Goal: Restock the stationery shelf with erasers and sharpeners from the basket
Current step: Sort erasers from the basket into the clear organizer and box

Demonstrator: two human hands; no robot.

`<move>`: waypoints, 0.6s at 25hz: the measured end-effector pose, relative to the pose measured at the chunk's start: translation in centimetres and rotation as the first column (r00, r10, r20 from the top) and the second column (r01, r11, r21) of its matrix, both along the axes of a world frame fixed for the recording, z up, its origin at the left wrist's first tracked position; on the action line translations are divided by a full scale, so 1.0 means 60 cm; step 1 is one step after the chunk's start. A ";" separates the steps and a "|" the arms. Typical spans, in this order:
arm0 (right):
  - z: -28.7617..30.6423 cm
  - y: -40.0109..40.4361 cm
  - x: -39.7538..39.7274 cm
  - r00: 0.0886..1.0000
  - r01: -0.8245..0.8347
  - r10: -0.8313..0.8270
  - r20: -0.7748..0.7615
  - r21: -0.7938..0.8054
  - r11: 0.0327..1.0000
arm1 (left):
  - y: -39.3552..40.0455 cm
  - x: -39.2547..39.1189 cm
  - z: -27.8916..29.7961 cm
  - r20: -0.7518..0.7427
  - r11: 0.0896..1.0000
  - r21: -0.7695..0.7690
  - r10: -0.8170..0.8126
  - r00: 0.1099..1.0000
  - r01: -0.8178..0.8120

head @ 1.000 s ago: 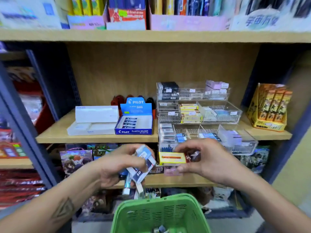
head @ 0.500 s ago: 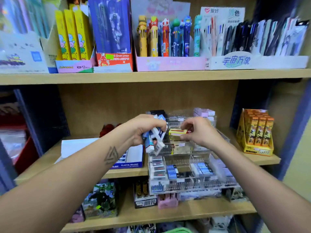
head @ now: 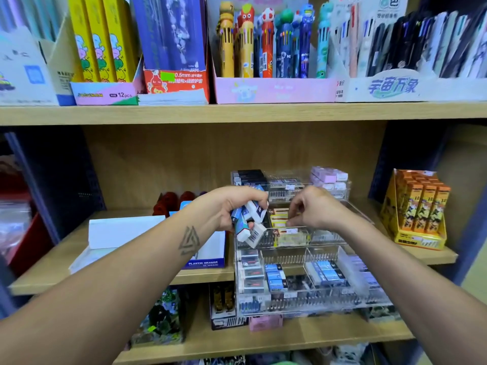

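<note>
Clutched in the left hand (head: 232, 209): a bundle of sleeved white erasers (head: 250, 222), blue-and-white wrappers and a barcode showing, fingers curled tight round them, held just left of the clear acrylic tiered organizer (head: 303, 248) on the middle shelf (head: 79, 262). Reaching into the organizer's middle tier: the right hand (head: 313, 209), fingertips (head: 290, 222) drawn narrow and pinched down at a yellow-and-red packet (head: 279, 222) among similar packets there; whether actually gripped or only touched, cannot tell. In the far top tier, black-sleeved erasers (head: 249, 176) at left and pink erasers (head: 329, 177) at right. In the near bottom tier, rows of blue-sleeved erasers (head: 326, 272) in divided compartments.

Left of the organizer, partly hidden behind the left forearm, a blue PLASTIC ERASER box (head: 208, 259), and further left a white box with raised lid (head: 123, 233). At the far right of the same shelf, an orange display carton (head: 416, 212) standing upright. On the upper shelf, character-topped multicolour pens (head: 271, 40) in a pink tray, yellow packets (head: 102, 40) at left, dark pens in a white tray (head: 421, 43) at right. On the lower shelf, assorted small boxes, blurred.
</note>
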State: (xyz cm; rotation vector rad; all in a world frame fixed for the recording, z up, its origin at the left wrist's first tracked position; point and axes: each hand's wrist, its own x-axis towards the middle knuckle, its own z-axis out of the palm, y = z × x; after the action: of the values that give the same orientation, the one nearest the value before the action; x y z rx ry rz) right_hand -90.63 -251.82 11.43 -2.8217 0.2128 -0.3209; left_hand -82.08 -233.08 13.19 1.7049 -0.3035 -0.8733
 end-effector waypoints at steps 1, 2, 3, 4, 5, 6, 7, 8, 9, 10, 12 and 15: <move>-0.003 0.003 0.002 1.000 0.013 -0.013 -0.015 0.001 1.000 | 0.001 -0.001 -0.001 -0.006 1.000 -0.005 -0.001 1.000 0.001; -0.004 0.005 0.005 0.999 0.030 -0.030 -0.030 -0.009 1.000 | 0.003 -0.001 -0.003 -0.014 1.000 -0.017 0.005 1.000 -0.005; -0.004 0.008 0.006 0.998 0.046 -0.048 -0.045 -0.033 0.998 | 0.007 -0.002 -0.004 -0.023 0.999 -0.035 0.014 1.000 -0.015; 0.000 0.010 0.005 0.997 0.056 -0.060 -0.057 -0.068 0.996 | 0.013 -0.002 -0.005 -0.038 0.997 -0.066 0.026 0.999 -0.028; 0.007 0.014 0.002 0.996 0.059 -0.065 -0.054 -0.098 0.993 | 0.019 -0.002 -0.005 -0.056 0.993 -0.108 0.040 0.998 -0.046; 0.017 0.024 -0.003 0.999 0.043 -0.045 -0.028 -0.087 0.995 | 0.027 -0.001 -0.003 -0.074 0.985 -0.160 0.056 0.996 -0.067; 0.029 0.038 -0.008 1.000 -0.005 0.005 0.009 0.020 1.000 | 0.037 0.001 0.000 -0.092 0.971 -0.220 0.077 0.993 -0.096; 0.038 0.057 -0.015 0.996 -0.092 0.087 0.032 0.217 0.972 | 0.049 0.003 0.004 -0.117 0.952 -0.280 0.098 0.988 -0.127; 0.046 0.082 -0.023 0.980 -0.191 0.197 0.032 0.438 0.878 | 0.061 0.004 0.009 -0.137 0.929 -0.335 0.117 0.984 -0.157; 0.050 0.110 -0.028 0.954 -0.254 0.299 0.027 0.600 0.759 | 0.075 0.006 0.012 -0.155 0.904 -0.385 0.136 0.979 -0.187; 0.042 0.159 -0.021 0.927 -0.282 0.373 0.043 0.735 0.617 | 0.104 0.009 0.013 -0.190 0.855 -0.457 0.173 0.966 -0.243; 0.025 0.203 0.005 0.935 -0.318 0.323 0.149 0.756 0.572 | 0.148 0.021 0.000 -0.250 0.772 -0.537 0.239 0.938 -0.340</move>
State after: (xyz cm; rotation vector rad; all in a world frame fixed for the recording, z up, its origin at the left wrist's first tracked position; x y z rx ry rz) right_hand -90.31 -239.65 12.94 -1.9283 -0.1500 -0.0896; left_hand -80.85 -224.20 13.19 1.0640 -0.1560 -0.6034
